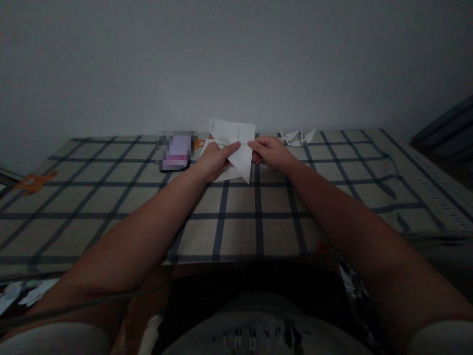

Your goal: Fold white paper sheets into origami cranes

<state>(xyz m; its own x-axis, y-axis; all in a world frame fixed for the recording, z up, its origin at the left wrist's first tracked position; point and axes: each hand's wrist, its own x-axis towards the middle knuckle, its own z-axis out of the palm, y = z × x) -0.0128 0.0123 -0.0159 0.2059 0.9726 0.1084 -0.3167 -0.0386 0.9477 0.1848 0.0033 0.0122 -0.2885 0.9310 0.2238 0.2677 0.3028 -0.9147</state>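
Observation:
A folded sheet of white paper with faint print is held up between both hands above the table. My left hand grips its left side, thumb lying across the front near the middle. On the right edge, my right hand pinches the paper between thumb and curled fingers. One pointed corner of the sheet hangs downward between the hands. More white paper lies on the tabletop beneath, partly hidden by my left hand and the held sheet.
A checked cloth covers the table. Left of my hands stands a phone, its screen blurred out. Folded paper cranes sit behind my right hand. A plain wall rises at the table's far edge.

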